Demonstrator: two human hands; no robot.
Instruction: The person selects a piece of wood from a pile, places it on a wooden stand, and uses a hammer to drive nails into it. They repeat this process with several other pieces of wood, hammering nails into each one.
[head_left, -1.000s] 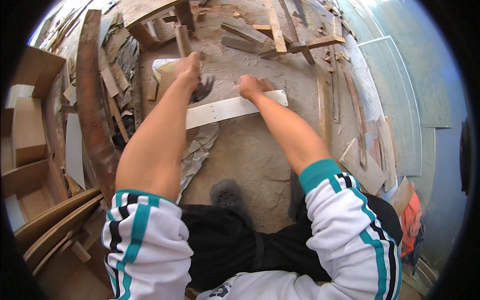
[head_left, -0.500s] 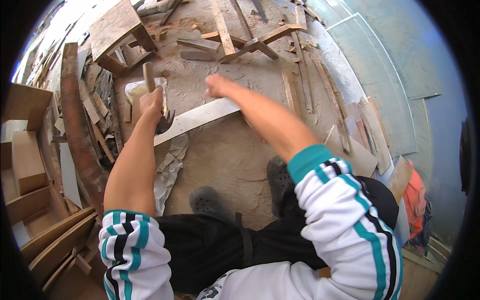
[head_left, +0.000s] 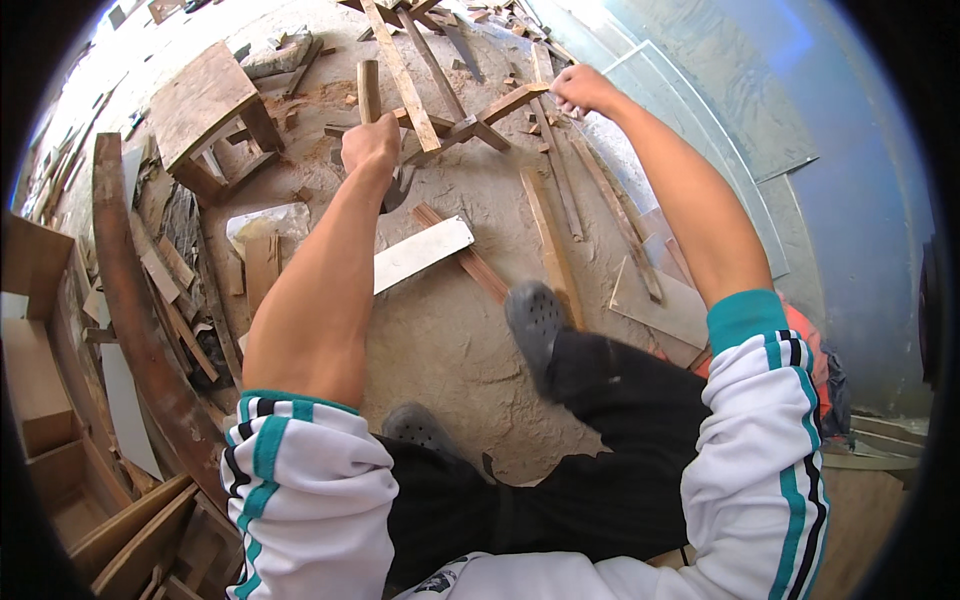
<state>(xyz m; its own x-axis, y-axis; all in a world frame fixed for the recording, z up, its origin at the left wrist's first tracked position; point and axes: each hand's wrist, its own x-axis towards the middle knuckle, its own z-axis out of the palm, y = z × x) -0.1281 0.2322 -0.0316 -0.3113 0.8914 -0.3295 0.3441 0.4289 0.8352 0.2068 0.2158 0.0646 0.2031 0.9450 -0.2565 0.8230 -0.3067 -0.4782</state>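
one hammer [head_left: 369, 90], held in left hand [head_left: 370, 147]; right hand [head_left: 585, 91] curled, contents unclear; one white board [head_left: 424, 251] laid across reddish strip [head_left: 484, 276] on floor [head_left: 450, 350], whether fastened cannot be told

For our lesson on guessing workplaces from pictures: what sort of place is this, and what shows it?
Probably a woodworking shop or yard: strips of wood lie about the dusty floor, and the person's left hand holds a hammer.
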